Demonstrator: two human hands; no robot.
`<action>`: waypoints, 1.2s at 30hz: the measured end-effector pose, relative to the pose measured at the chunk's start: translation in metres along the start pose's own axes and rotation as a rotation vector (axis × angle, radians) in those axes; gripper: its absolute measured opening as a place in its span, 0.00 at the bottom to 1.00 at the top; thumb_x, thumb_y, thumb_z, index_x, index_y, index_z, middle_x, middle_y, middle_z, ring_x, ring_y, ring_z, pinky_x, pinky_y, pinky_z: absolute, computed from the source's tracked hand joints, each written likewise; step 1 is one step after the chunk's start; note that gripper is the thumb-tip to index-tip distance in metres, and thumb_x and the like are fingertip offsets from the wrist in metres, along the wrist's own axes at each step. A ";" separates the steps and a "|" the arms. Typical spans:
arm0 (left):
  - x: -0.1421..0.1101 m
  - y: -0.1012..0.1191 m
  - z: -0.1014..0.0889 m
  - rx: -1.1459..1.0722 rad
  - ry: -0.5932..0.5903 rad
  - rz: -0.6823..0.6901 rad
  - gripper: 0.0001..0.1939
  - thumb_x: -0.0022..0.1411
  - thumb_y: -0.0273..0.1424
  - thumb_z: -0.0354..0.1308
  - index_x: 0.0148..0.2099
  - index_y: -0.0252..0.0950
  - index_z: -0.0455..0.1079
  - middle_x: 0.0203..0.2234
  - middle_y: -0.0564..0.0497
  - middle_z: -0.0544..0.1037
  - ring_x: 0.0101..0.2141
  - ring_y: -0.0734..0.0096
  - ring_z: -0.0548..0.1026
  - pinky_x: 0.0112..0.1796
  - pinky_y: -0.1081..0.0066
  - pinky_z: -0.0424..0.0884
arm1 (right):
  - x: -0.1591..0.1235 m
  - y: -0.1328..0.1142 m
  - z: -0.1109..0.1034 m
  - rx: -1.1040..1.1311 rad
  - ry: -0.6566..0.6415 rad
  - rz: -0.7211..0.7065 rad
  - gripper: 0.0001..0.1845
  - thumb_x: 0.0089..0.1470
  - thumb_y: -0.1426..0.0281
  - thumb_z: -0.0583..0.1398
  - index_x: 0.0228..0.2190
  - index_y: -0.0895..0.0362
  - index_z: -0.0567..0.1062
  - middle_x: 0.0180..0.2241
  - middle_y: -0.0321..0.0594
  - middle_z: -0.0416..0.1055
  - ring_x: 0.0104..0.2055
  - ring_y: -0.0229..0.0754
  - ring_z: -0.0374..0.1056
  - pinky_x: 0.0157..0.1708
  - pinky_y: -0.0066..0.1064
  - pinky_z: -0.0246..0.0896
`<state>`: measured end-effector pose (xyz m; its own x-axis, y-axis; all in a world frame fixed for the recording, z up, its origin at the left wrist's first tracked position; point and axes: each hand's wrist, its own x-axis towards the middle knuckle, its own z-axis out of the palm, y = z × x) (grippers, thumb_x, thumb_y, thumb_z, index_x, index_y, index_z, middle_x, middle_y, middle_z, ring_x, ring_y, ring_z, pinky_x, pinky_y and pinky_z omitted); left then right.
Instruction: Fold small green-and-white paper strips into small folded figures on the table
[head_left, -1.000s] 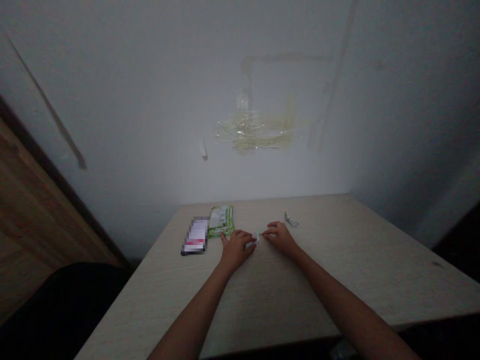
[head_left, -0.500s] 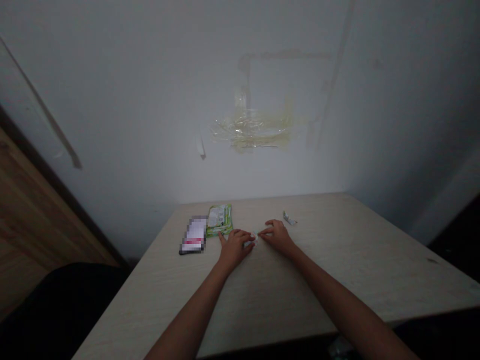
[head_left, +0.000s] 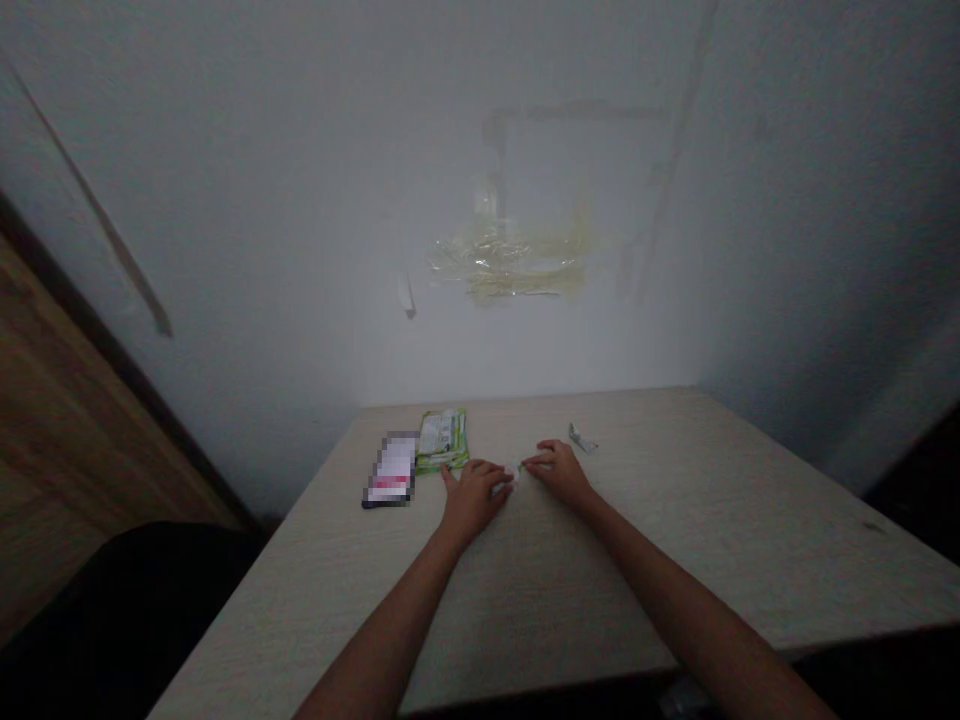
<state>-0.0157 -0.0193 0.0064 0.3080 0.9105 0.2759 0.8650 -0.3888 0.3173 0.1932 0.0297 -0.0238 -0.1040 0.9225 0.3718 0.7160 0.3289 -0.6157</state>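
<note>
A small whitish piece (head_left: 516,474), with hints of green and pink, lies between my two hands at the middle of the table. It is too small and dim for me to name its kind. My left hand (head_left: 474,492) has its thumb and forefingers closed on the near left side of this piece, its little finger stretched out by the packets. At the piece's right edge, my right hand (head_left: 561,472) pinches with its fingertips together. Beyond my right hand lies a crumpled, whitish scrap of wrapper (head_left: 580,438).
Green and white flat packets (head_left: 444,440) lie left of my left hand, partly overlapped by its little finger. Beside them is a phone (head_left: 391,472) with a blurred, lit screen. The light wooden table (head_left: 600,600) meets a wall (head_left: 300,250) bearing peeling clear tape (head_left: 510,262).
The view has shifted slightly. Both hands stay close together around the small piece, and less of its white shows between the fingers now.
</note>
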 end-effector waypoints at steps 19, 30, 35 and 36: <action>0.001 -0.002 0.000 -0.033 0.002 0.001 0.12 0.62 0.42 0.56 0.47 0.55 0.73 0.48 0.53 0.76 0.55 0.56 0.64 0.54 0.26 0.30 | -0.003 -0.009 -0.003 -0.037 -0.034 -0.013 0.07 0.50 0.64 0.65 0.32 0.49 0.83 0.51 0.43 0.71 0.54 0.48 0.62 0.56 0.40 0.54; 0.001 -0.001 0.001 0.002 -0.011 -0.002 0.13 0.62 0.41 0.56 0.49 0.56 0.72 0.49 0.53 0.76 0.55 0.58 0.65 0.55 0.27 0.31 | -0.002 -0.014 0.000 -0.085 0.018 0.029 0.09 0.53 0.64 0.63 0.35 0.50 0.83 0.49 0.46 0.70 0.53 0.49 0.62 0.55 0.39 0.55; -0.001 -0.001 0.000 -0.003 0.007 0.000 0.12 0.62 0.41 0.56 0.49 0.56 0.72 0.49 0.54 0.76 0.55 0.58 0.65 0.55 0.26 0.31 | -0.002 -0.011 0.000 -0.068 0.017 0.004 0.09 0.54 0.64 0.62 0.36 0.49 0.83 0.49 0.46 0.70 0.53 0.49 0.63 0.55 0.40 0.55; -0.001 -0.001 0.000 -0.008 0.007 0.005 0.12 0.62 0.41 0.55 0.49 0.57 0.72 0.49 0.54 0.76 0.55 0.58 0.65 0.55 0.26 0.31 | -0.002 -0.009 0.000 -0.057 0.013 -0.002 0.10 0.54 0.64 0.62 0.36 0.49 0.82 0.49 0.46 0.70 0.53 0.49 0.63 0.55 0.40 0.55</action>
<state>-0.0171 -0.0196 0.0055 0.3091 0.9077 0.2838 0.8603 -0.3941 0.3233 0.1872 0.0252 -0.0192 -0.0963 0.9191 0.3820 0.7542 0.3179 -0.5746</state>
